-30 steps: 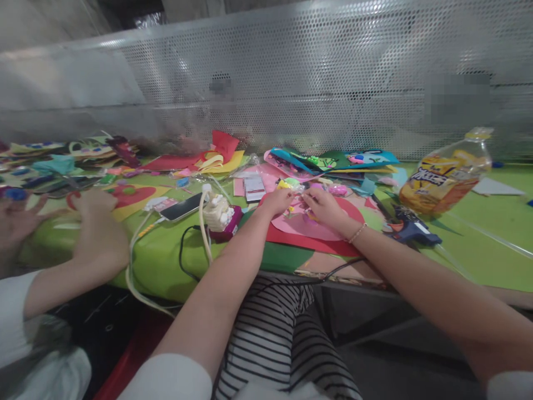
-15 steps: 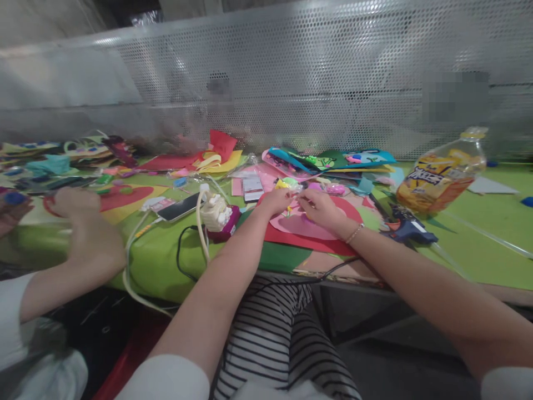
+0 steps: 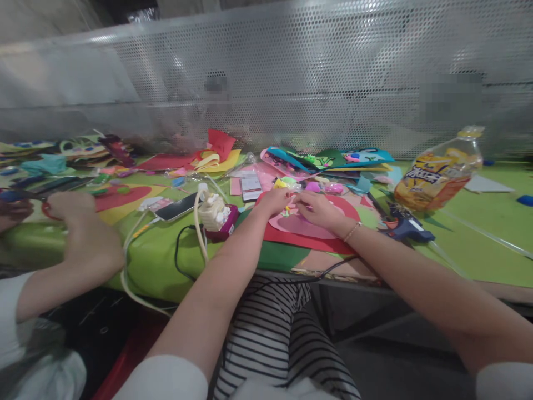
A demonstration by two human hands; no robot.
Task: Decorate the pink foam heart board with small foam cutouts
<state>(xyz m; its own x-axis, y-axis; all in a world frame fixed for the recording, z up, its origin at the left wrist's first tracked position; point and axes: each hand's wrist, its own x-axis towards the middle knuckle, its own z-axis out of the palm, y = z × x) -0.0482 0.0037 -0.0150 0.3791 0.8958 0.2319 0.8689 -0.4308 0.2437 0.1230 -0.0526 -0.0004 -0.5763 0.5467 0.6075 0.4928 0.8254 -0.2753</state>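
My left hand (image 3: 275,202) and my right hand (image 3: 318,210) meet fingertip to fingertip above a pink rounded sheet (image 3: 291,226), which lies on a larger red sheet (image 3: 328,243). The fingers of both hands are pinched together on something too small to make out. Small yellow and green bits (image 3: 287,210) show on the pink sheet just below the fingers. Behind my hands lie pink and purple soft lumps (image 3: 333,189), some in clear wrap. To the right of my right wrist lies a dark blue glue gun (image 3: 410,229).
A plastic bottle (image 3: 437,172) of orange-yellow stuff leans at right. Left of my arm are a power plug block (image 3: 216,216), cables and a phone (image 3: 179,206). A co-worker's hand (image 3: 70,205) holds red-handled scissors (image 3: 45,210) at far left. A perforated metal panel (image 3: 266,83) stands behind.
My hands stay pinched together over the pink sheet, with slight finger movement. The co-worker's hand with the scissors has shifted a little left, toward a blue piece. The view has moved slightly.
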